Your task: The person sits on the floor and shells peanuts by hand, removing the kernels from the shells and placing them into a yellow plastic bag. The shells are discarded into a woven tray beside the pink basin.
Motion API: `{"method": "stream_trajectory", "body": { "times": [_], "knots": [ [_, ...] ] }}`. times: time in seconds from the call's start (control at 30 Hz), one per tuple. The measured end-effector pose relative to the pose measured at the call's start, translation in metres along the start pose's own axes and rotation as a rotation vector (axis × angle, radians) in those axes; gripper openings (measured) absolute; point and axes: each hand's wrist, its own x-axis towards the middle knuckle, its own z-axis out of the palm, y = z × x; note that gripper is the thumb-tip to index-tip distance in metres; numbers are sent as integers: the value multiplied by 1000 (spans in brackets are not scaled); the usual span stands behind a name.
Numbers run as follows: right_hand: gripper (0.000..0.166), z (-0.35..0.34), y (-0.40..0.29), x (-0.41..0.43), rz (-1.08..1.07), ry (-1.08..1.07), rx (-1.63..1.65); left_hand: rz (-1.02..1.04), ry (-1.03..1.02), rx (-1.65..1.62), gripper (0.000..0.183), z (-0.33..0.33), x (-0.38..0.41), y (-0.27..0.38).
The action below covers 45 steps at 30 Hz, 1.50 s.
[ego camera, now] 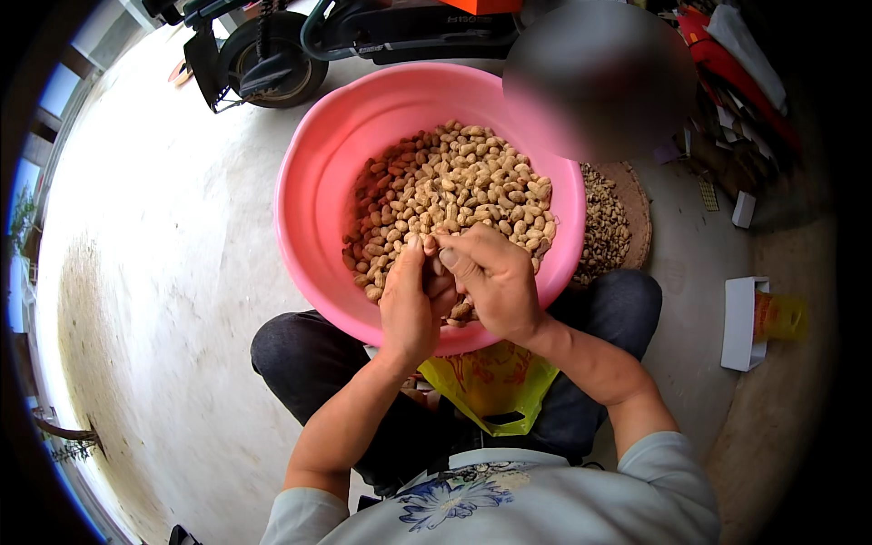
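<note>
A large pink plastic basin (327,177) stands before me between my knees, holding a broad heap of unshelled peanuts (456,177). Over its near side my two hands meet at the fingertips. My left hand (412,293) is curled with its thumb up, and a small peanut (429,245) is pinched at the thumb tip. From the right, my right hand (494,272) presses thumb and bent forefinger against the same peanut. The fingers hide most of it, and the inside of the left palm is partly covered.
A yellow-green plastic bag (490,388) hangs below the basin's near rim, between my legs. Right of the basin, a round tray (633,218) carries more peanuts or shells. An electric scooter (272,68) stands behind. A white box (742,323) lies at right. A blurred patch hides the upper right.
</note>
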Motion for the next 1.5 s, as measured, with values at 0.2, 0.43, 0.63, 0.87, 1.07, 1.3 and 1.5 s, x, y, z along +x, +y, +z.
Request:
{"method": "stream_trajectory", "body": {
  "times": [0.2,0.43,0.63,0.87,1.07,1.3,1.5],
  "knots": [
    [37,-18,5,3,-557,-162,-544,-135,54,-110,23,-6,4,4],
    [21,-47,7,28,727,98,896,94,105,-4,18,-21,10,21],
    [15,-21,47,29,151,-282,-225,154,113,-39,16,-28,11,24],
    [10,-1,60,30,-18,-600,-922,86,116,25,10,-23,10,20],
    [14,-19,22,32,88,-352,-186,19,105,169,13,-20,10,18],
    [21,-27,-1,24,304,-310,288,60,-196,239,21,-12,0,8],
    [26,-23,7,18,-41,-193,-68,30,-153,131,19,-5,-2,0]
  ]
}}
